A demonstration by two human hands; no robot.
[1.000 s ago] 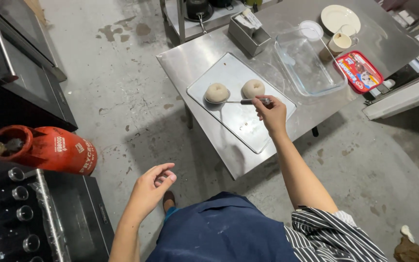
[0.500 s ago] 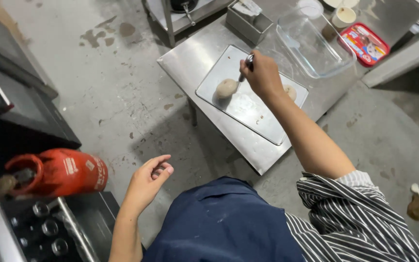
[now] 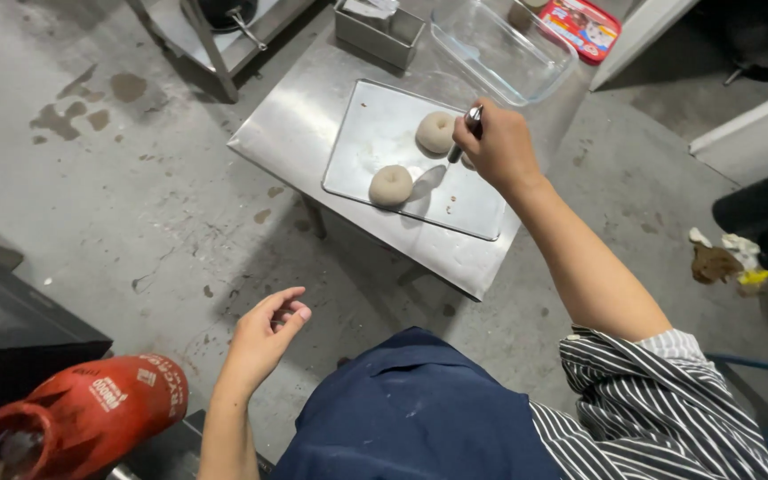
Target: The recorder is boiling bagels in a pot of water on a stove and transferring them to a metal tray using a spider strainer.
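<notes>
My right hand (image 3: pixel 495 147) is closed around a small metal-handled tool (image 3: pixel 466 132), its tip pointing down at a flat metal baking tray (image 3: pixel 375 124) on a steel table (image 3: pixel 286 133). Two round pale dough pieces lie on the tray: one (image 3: pixel 436 132) just left of my right hand, the other (image 3: pixel 391 186) nearer the tray's front edge. A third piece may be hidden behind my hand. My left hand (image 3: pixel 262 336) hangs free over the floor with fingers loosely apart, holding nothing. I wear a dark blue apron and a striped shirt.
A clear glass dish (image 3: pixel 500 49), a metal box (image 3: pixel 379 25) and a red packet (image 3: pixel 582 25) stand at the table's back. A red gas cylinder (image 3: pixel 82 413) lies at lower left beside a dark appliance. The concrete floor is stained. A metal stand (image 3: pixel 215 36) is behind.
The view has shifted and closed in on the table. My right hand with the tool has stayed over the tray by the dough pieces. My left hand stays hanging low with its fingers apart.
</notes>
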